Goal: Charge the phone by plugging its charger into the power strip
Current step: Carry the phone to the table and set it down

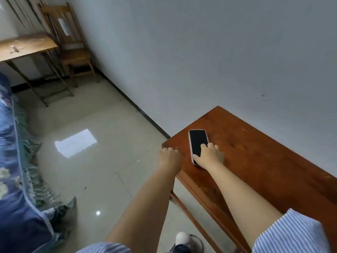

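View: head camera, looking forward and down across the room.

Phone (pixel 198 143): lay flat and screen-up, display dark, near the left end of the red-brown table (pixel 264 161); its near end was covered by a hand.

Right hand (pixel 209 155): rested on the near end of the phone, palm down; fingers (pixel 203 146) slightly spread, forefinger on the glass, the others reaching past the phone's right edge toward the wood. It pressed or steadied the phone; no closed grasp showed.

Left hand (pixel 169 155): sat at the left corner of the table, just beside the phone but apart from it; fingers curled together over the table edge. Whether they gripped the edge could not be told. It held nothing else.

Arms: both stretched forward, bare to short striped sleeves (pixel 290 232), the right forearm lying over the tabletop.

Charger: none visible on the table or in either hand.

Power strip: none visible.

Step in hand (judged): the opening one, phone reached and touched; no cable joined, nothing plugged in.

Next move (judged): locating the charger and strip, both out of sight; then a firm hold on the phone's sides so a plug could meet its port.

Surroundings: tiled floor (pixel 102 161) with window glare, blue floral bedding (pixel 11 161) at left, wooden chair (pixel 71 42) and second table (pixel 27 45) far off by the wall.
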The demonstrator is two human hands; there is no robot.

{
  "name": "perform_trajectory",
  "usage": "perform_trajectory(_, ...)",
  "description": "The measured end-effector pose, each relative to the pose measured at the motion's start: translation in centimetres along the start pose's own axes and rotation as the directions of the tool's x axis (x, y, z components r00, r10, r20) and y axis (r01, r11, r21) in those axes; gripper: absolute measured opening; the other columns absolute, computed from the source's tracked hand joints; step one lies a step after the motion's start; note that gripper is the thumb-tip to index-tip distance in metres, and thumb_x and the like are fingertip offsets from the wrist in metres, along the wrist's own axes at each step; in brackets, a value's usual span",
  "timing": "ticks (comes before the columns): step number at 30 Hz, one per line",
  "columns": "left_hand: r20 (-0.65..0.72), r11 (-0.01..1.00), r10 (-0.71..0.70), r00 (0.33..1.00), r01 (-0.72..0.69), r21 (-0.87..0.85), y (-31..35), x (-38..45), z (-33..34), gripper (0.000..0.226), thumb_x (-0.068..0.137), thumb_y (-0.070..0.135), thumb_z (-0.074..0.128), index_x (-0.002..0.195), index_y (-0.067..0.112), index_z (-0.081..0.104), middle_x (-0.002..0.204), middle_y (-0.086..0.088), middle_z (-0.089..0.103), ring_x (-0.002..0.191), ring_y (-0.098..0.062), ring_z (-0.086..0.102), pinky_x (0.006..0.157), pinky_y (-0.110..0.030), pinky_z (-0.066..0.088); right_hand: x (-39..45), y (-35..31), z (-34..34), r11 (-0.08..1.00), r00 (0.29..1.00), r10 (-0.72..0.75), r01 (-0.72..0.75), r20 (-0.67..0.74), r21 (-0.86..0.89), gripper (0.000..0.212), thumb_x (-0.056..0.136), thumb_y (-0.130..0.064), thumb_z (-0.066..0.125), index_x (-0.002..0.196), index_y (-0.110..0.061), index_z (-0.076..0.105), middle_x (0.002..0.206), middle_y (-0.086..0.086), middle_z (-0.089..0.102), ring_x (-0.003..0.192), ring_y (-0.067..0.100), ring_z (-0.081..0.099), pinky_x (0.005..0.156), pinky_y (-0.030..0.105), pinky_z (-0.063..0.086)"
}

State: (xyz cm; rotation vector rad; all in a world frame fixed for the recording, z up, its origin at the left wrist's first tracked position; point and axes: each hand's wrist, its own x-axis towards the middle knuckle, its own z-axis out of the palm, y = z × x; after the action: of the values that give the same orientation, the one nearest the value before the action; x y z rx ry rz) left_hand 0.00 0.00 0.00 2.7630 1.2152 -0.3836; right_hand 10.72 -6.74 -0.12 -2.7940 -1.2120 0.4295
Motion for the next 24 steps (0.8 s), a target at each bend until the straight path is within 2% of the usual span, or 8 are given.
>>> perform_trajectory(3,0.033,0.995,-0.027,0.999,0.03,-0.097,0.4,1.7,2.2,0.042,0.09,0.011,0.044,0.132,0.007,0.039,0.133,-0.012,0.047,0.124,-0.027,0.041,0.104,-0.037,0.036,2.4,0.6,2.0,0.997,0.997,0.072,-0.072,0.038,-0.01,0.07,0.081,-0.058,0.047,0.136,-0.019,0.027,0.149,0.013,0.027,0.136,0.032,0.024,0.111,0.052,0.025)
perform_trajectory(5,0.062,0.985,-0.048,0.997,0.057,-0.161,0.6,3.5,3.3,0.048,0.094,0.014,0.038,0.14,0.007,0.026,0.148,-0.014,0.03,0.138,-0.029,0.023,0.114,-0.04,0.024,4.2,1.0,3.4,0.994,0.992,0.105,-0.105,0.066,0.001,0.079,0.078,-0.064,0.047,0.139,-0.022,0.019,0.153,0.013,0.016,0.14,0.034,0.012,0.114,0.056,0.011)
perform_trajectory(6,0.088,0.98,-0.048,0.995,0.064,-0.188,0.7,4.4,3.7,0.05,0.096,0.017,0.034,0.143,0.008,0.018,0.154,-0.014,0.019,0.143,-0.029,0.012,0.118,-0.041,0.016,4.9,1.1,3.8,0.993,0.99,0.116,-0.118,0.082,0.014,0.082,0.076,-0.066,0.047,0.14,-0.023,0.016,0.154,0.014,0.013,0.141,0.034,0.01,0.114,0.057,0.009)
perform_trajectory(8,0.109,0.973,-0.057,0.992,0.08,-0.218,0.6,5.8,4.6,0.053,0.099,0.025,0.026,0.145,0.009,0.008,0.157,-0.011,0.004,0.145,-0.027,-0.002,0.12,-0.041,0.005,6.5,1.4,4.3,0.99,0.988,0.128,-0.132,0.086,0.045,0.086,0.075,-0.065,0.049,0.14,-0.022,0.013,0.152,0.015,0.015,0.139,0.035,0.014,0.114,0.055,0.015)
perform_trajectory(11,0.108,0.964,-0.053,0.993,0.079,-0.254,-0.2,7.0,6.5,0.058,0.098,0.038,0.02,0.145,0.011,0.0,0.158,-0.008,-0.004,0.144,-0.024,-0.009,0.118,-0.038,-0.005,7.6,1.4,5.0,0.991,0.992,0.103,-0.108,0.067,0.074,0.088,0.073,-0.061,0.056,0.138,-0.018,0.014,0.149,0.017,0.022,0.135,0.035,0.022,0.11,0.048,0.027)
perform_trajectory(15,0.073,0.969,-0.026,0.997,0.043,-0.244,-0.9,7.6,8.3,0.062,0.096,0.047,0.013,0.145,0.015,-0.007,0.157,-0.005,-0.009,0.143,-0.021,-0.016,0.109,-0.033,-0.017,8.4,1.5,5.9,0.995,0.995,0.081,-0.084,0.059,0.056,0.082,0.078,-0.055,0.052,0.139,-0.019,0.01,0.152,0.016,0.012,0.137,0.036,0.015,0.111,0.05,0.023)
perform_trajectory(19,0.085,0.967,-0.028,0.996,0.048,-0.249,-0.9,7.7,8.7,0.063,0.095,0.049,0.012,0.144,0.016,-0.009,0.157,-0.004,-0.012,0.142,-0.02,-0.018,0.108,-0.033,-0.019,8.5,2.0,6.5,0.998,0.999,0.049,-0.049,-0.006,0.04,0.074,0.081,-0.053,0.047,0.137,-0.014,0.016,0.15,0.017,0.018,0.136,0.035,0.02,0.11,0.05,0.024)
perform_trajectory(24,0.102,0.944,0.018,0.995,0.016,-0.331,-2.3,7.7,7.6,0.06,0.097,0.045,0.015,0.145,0.016,-0.005,0.158,-0.003,-0.007,0.144,-0.018,-0.013,0.112,-0.031,-0.014,9.6,2.4,5.1,0.99,0.998,0.024,-0.017,-0.051,0.141,0.07,0.072,-0.047,0.064,0.127,-0.013,0.038,0.134,0.018,0.043,0.12,0.033,0.039,0.099,0.046,0.039)
